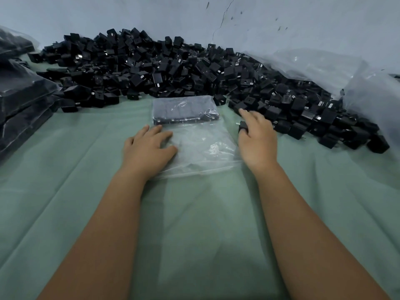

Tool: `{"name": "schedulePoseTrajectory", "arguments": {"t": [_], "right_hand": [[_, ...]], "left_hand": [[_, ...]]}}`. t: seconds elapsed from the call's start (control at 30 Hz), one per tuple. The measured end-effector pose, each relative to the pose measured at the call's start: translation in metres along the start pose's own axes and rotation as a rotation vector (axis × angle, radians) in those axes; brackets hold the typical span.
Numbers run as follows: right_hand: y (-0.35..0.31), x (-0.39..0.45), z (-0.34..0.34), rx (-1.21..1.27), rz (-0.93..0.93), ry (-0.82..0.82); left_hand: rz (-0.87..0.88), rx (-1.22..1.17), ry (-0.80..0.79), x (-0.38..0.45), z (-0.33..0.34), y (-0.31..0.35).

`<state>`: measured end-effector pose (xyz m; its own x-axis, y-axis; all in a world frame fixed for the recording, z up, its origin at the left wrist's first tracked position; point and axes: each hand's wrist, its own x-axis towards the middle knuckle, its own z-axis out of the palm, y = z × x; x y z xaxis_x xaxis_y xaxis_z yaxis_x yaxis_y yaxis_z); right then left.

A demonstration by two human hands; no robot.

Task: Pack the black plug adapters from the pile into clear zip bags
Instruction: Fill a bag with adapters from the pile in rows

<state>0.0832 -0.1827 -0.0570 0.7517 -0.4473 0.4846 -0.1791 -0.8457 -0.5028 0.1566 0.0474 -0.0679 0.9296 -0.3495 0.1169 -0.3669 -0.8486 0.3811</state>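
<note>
A big pile of black plug adapters stretches along the wall from left to right. A clear zip bag lies flat on the green cloth in the middle, with several adapters lined up in its far end. My left hand rests with relaxed fingers on the bag's left edge. My right hand sits at the bag's right side by the pile's near edge, its thumb and fingers holding one black adapter, index finger stretched toward the pile.
Filled bags of adapters are stacked at the left edge. A large crumpled clear plastic sheet lies over the pile's right end against the wall. Green cloth covers the work surface.
</note>
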Motion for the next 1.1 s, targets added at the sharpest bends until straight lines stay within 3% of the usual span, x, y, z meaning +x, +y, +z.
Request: {"name": "schedulePoseTrajectory", "arguments": {"t": [0.1,0.2,0.27,0.4,0.5,0.57,0.7,0.8,0.97,1.1], "right_hand": [[0.014,0.0,0.0,0.002,0.144,-0.157],[0.011,0.0,0.004,-0.021,0.082,-0.097],[0.01,-0.001,0.006,-0.019,0.087,-0.071],[0.005,-0.004,-0.001,-0.028,0.137,0.052],[-0.019,-0.014,-0.01,0.168,-0.007,0.316],[-0.044,-0.03,-0.01,0.381,-0.172,0.391],[-0.081,-0.061,-0.001,0.466,-0.495,0.282],[-0.087,-0.068,0.002,0.327,-0.665,0.156],[-0.085,-0.067,0.008,0.0,-0.545,-0.016],[-0.079,-0.06,0.014,-0.11,-0.361,-0.146]], "left_hand": [[0.013,-0.041,0.075,-0.003,0.0,0.003],[0.293,-0.194,0.235,-0.013,-0.004,0.011],[0.405,-0.311,0.131,-0.019,-0.008,0.016],[0.373,-0.315,-0.12,-0.022,-0.011,0.016],[0.375,-0.287,-0.203,-0.022,-0.014,0.015],[0.364,-0.344,-0.204,-0.021,-0.013,0.014],[0.187,-0.736,-0.106,-0.027,-0.014,0.018],[0.139,-0.836,0.015,-0.03,-0.017,0.018],[0.057,-1.009,0.188,-0.028,-0.022,0.02],[0.245,-0.988,-0.039,-0.028,-0.039,0.023]]}}
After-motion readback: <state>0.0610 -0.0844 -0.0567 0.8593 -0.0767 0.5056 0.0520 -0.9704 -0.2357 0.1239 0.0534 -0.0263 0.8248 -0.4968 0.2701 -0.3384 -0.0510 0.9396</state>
